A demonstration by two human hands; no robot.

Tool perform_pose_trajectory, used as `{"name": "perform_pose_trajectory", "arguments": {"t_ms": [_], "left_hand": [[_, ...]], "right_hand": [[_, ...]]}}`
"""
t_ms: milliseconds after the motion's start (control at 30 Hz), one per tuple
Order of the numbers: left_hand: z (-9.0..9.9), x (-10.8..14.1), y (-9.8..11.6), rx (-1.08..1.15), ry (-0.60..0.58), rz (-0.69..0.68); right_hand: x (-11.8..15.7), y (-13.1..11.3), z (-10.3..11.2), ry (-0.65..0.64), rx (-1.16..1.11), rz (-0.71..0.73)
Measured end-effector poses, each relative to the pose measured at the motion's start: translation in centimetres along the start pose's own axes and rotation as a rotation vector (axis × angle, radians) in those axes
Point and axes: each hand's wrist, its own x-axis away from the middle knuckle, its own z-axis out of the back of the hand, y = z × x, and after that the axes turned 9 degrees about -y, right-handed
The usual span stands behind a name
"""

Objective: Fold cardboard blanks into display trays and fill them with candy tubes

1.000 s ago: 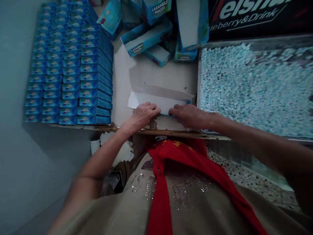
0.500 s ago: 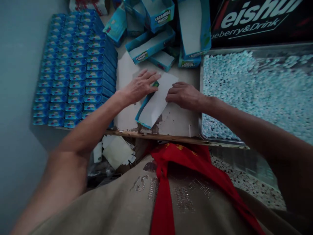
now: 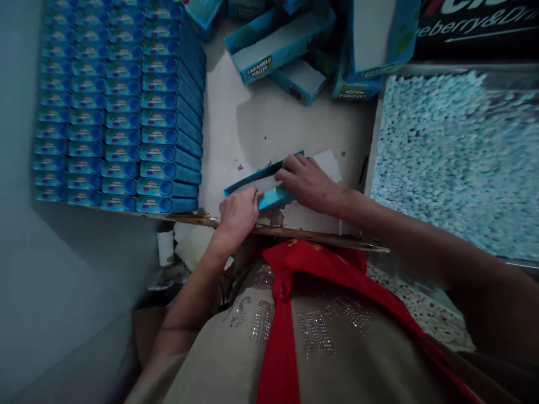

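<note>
1. Carton (image 3: 275,197): blue outside, pale inside, on table (image 3: 269,126) nr the front edge, directly ahead of the person; lies at a slant, R end farther back. Long sides stand up; white flap (image 3: 327,164) spreads out at R end, past the R hand.
2. L hand (image 3: 238,214): clamped on the carton's front L part, thumb at the near wall, fingers curled.
3. R hand (image 3: 309,182): over the carton's R half, bent fingers reaching over the near wall to the inside. Thumb hidden; can't tell if it pinches the card or only presses.
4. Hands nr each other, not touching.
5. L side of table: stack of blue packs (image 3: 120,112), approx. 4 columns facing the camera, many layers, neat.
6. Back of table: open boxes (image 3: 280,47), blue w/ pale insides, overlapping at odd angles; some labelled "CARAMELO MACIZO".
7. R side: metal tray (image 3: 509,68) w/ many small pale-blue pieces (image 3: 450,168); black panel (image 3: 475,45) w/ white lettering behind, partly cut off.
8. Person wears red apron (image 3: 280,348) over beige shirt (image 3: 223,359).
</note>
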Motion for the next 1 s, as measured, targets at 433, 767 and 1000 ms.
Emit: {"name": "perform_pose_trajectory", "arguments": {"t_ms": [433,767,1000], "left_hand": [[-5.7,2.5,-0.5,-0.120,0.277,-0.220],[-5.8,2.9,-1.0,-0.187,0.255,-0.202],[1.0,0.0,0.5,0.206,0.390,-0.336]], "right_hand": [[3.2,-2.0,-2.3,-0.038,0.254,-0.104],[2.6,-1.7,0.0,-0.382,0.118,0.021],[2.1,4.5,4.8,-0.167,0.236,0.153]]}}
